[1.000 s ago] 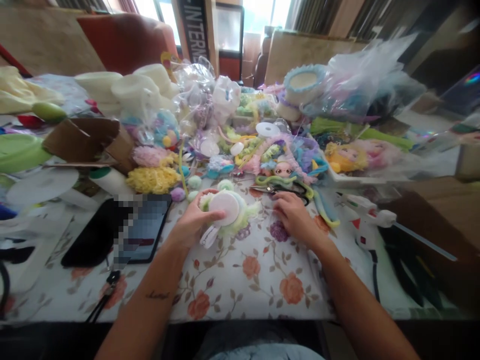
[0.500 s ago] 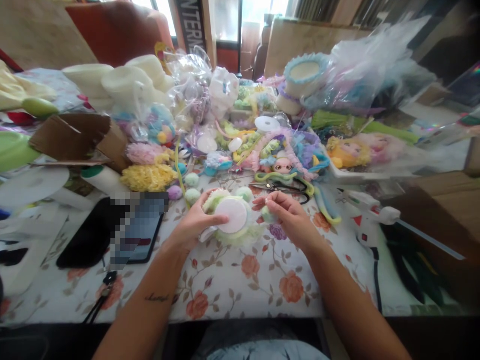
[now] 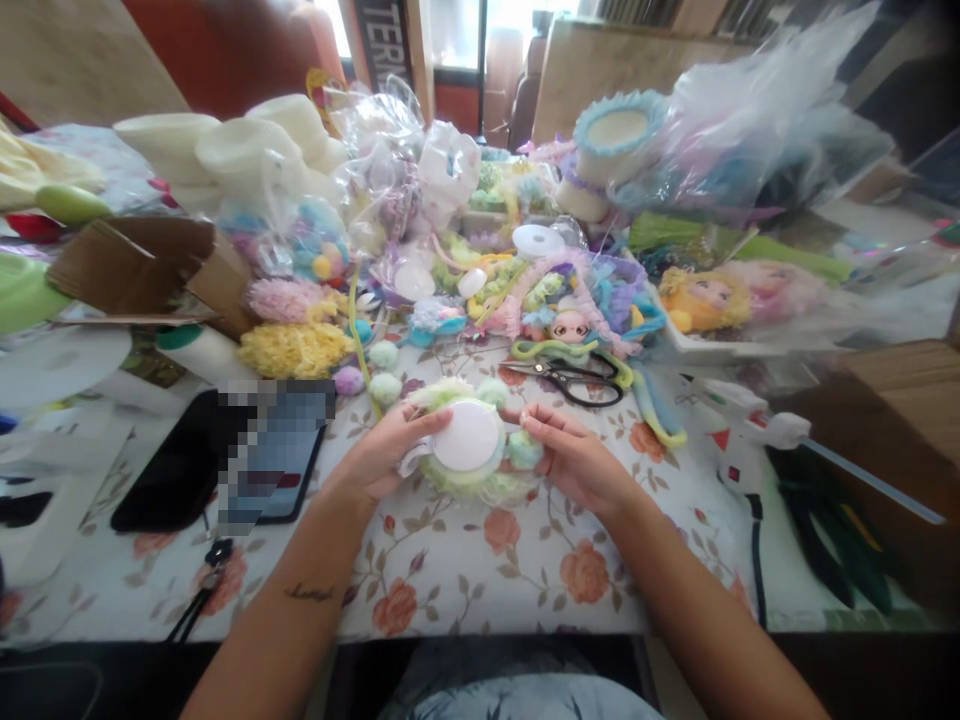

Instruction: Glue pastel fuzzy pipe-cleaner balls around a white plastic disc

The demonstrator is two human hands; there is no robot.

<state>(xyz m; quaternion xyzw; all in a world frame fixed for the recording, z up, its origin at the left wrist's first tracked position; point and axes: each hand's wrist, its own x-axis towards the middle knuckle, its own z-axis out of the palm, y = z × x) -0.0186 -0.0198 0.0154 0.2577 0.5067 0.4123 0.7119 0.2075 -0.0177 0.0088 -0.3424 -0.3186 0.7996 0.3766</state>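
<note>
My left hand (image 3: 391, 447) is closed round the left side of a fluffy pale-green yarn piece (image 3: 465, 488), its thumb pressed on the white round disc (image 3: 466, 436) at the centre. A small pale-green pom-pom (image 3: 492, 392) sits at the upper right edge of that piece. At the right edge, my right hand (image 3: 574, 455) pinches a green-blue pom-pom (image 3: 524, 450) that lies against the yarn. Just beyond both hands rest black-handled scissors (image 3: 577, 383). Loose pom-poms (image 3: 385, 388), green and purple, lie past my left hand.
Two phones (image 3: 281, 460) lie at the left. On the right are a glue gun (image 3: 739, 430) with a clear stick and dark green-black pliers (image 3: 817, 530). Yarn, a doll head (image 3: 568, 325), plastic bags (image 3: 772, 120) and a cardboard box (image 3: 142, 265) crowd the back.
My right hand has moved left and a little down, bringing the pom-pom up against the yarn piece's right edge. My left hand keeps its hold, and its thumb has shifted up on the disc.
</note>
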